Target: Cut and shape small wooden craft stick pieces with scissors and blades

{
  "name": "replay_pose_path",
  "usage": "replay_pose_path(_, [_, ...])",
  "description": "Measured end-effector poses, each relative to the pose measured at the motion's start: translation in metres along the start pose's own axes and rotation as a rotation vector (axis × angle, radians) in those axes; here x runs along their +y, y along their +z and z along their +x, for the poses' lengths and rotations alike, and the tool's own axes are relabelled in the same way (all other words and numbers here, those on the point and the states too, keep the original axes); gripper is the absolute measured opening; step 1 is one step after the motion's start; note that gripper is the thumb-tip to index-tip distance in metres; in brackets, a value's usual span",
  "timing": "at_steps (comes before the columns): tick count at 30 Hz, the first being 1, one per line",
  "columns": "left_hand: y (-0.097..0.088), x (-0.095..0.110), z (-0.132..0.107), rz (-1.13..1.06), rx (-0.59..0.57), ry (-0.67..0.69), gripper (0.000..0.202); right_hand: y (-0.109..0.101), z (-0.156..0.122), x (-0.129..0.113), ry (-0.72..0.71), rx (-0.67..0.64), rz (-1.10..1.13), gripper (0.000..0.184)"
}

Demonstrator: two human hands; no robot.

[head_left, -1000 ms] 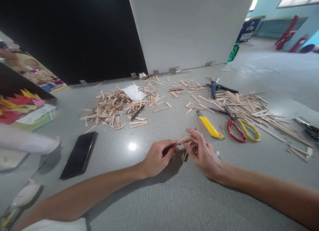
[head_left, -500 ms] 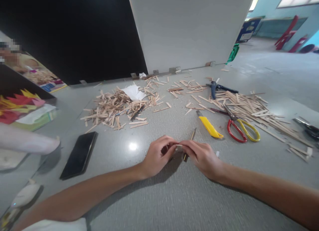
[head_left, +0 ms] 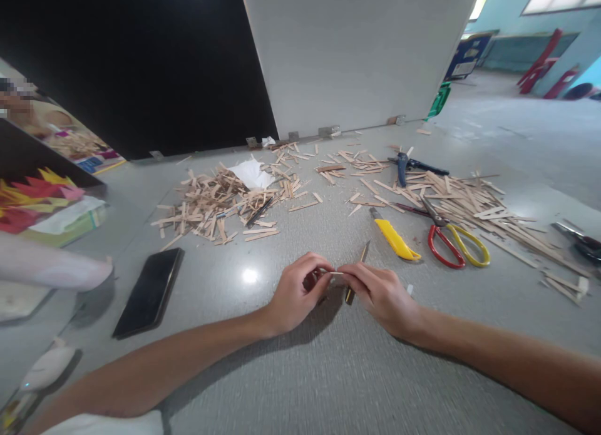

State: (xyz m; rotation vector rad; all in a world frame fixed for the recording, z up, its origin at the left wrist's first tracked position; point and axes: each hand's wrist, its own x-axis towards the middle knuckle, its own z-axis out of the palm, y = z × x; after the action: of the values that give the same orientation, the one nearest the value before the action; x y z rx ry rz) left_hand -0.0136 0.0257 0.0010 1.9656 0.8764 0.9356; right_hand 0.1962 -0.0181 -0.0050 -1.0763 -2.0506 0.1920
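My left hand (head_left: 300, 291) and my right hand (head_left: 379, 292) face each other just above the grey table (head_left: 300, 385). Both are closed in a pinch, fingertips gripping the two ends of a small, thin wooden stick (head_left: 336, 273). Most of the stick is hidden by the fingers. Beneath the right fingers lies a craft knife (head_left: 365, 252) with a slim dark and gold handle, partly covered by the hand. A yellow utility knife (head_left: 393, 238) rests beyond the right hand. Farther right are scissors (head_left: 444, 244) with one red and one yellow handle.
Cut wooden sticks form a left pile (head_left: 206, 203) and a right pile (head_left: 469, 200). Dark-blue cutting pliers (head_left: 408, 166) lie by the right pile. A black phone (head_left: 149, 291) lies left. Behind stands a black and white panel (head_left: 357, 53). Another person's arm (head_left: 51, 260) reaches in at left.
Both hands stay in nearly the same place. The stick between the fingertips has turned slightly and looks thinner now. The tools and piles have not moved.
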Motion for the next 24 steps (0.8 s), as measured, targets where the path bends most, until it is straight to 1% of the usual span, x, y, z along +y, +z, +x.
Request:
replay_pose_path(7, [-0.0003,0.0017,0.0002,-0.027,-0.021,-0.049,0.019,0.0009,-0.0003,0.0014,-0.013,0.014,-0.01,0.037])
replay_pose_path(12, [-0.001,0.0031,0.0002,-0.047,-0.038,-0.071,0.02,0.0011,-0.0008,0.0013,-0.012,0.026,-0.013,0.036])
replay_pose_path(17, [-0.0019,0.0046,0.0007,-0.06,-0.084,-0.105,0.023,0.0011,-0.0008,0.0014,-0.011,0.03,-0.014,0.037])
replay_pose_path(24, [-0.0006,0.0049,0.0004,-0.049,-0.078,-0.14,0.021,0.0,-0.0003,0.0011,-0.014,0.02,-0.011,0.036])
